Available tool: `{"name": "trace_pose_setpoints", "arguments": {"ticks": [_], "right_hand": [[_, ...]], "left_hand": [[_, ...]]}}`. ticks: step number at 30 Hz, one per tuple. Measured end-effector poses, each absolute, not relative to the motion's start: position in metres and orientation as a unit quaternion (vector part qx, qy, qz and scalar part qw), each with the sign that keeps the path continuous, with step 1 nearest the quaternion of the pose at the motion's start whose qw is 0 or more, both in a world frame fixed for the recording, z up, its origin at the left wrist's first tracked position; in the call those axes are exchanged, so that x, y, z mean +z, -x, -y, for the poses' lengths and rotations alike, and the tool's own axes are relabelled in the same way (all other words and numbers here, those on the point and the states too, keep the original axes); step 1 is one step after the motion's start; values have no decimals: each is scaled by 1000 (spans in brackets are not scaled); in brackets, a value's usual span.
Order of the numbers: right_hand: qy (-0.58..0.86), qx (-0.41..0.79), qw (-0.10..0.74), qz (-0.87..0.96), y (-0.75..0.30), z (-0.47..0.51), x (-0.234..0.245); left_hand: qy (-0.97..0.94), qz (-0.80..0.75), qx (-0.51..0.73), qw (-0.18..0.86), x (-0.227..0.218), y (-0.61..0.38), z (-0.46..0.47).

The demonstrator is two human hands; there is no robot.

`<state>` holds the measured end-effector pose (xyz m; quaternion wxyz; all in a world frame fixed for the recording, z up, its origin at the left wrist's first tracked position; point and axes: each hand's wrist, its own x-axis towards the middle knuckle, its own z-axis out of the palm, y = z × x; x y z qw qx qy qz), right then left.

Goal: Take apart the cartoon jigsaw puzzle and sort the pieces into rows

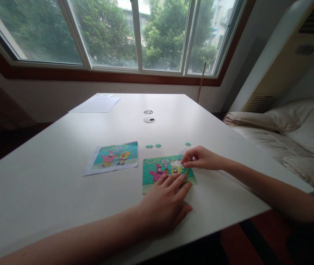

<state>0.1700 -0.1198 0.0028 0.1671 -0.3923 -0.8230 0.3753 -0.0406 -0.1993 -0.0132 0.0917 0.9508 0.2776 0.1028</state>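
A colourful cartoon jigsaw puzzle (pixel 157 173) lies on the white table (pixel 49 176) in front of me. My left hand (pixel 164 204) rests flat on the puzzle's near edge with its fingers stretched out. My right hand (pixel 199 158) hovers at the puzzle's upper right corner, fingertips pinched together; whatever they hold is too small to make out. A printed reference picture (pixel 114 157) of the same cartoon lies to the left of the puzzle. Three loose green puzzle pieces (pixel 153 146) lie just beyond the puzzle, one of them (pixel 188 144) apart to the right.
A sheet of paper (pixel 96 104) lies at the table's far left. Two round cable grommets (pixel 148 116) sit mid-table. A cream sofa (pixel 284 136) stands to the right, an air-conditioning unit (pixel 281 62) behind it. Large windows (pixel 135 33) line the far wall.
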Motion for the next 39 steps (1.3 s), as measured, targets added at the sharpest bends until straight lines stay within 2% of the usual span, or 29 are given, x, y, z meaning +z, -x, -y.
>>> {"name": "trace_pose_setpoints", "arguments": {"ticks": [6,13,26,34,39], "right_hand": [[399,356,154,831,-170,120,1],[424,247,163,856,-164,125,2],[460,246,142,841,-163,128,0],[432,103,136,885,-162,139,3],[413,98,107,899,-165,141,8]], "left_hand": [[-951,-277,102,94,-11,40,200],[-950,-277,103,96,-11,40,200],[-951,-277,99,92,-11,40,200],[-951,-279,105,85,-12,41,201],[-952,-277,102,88,-12,40,201]]}}
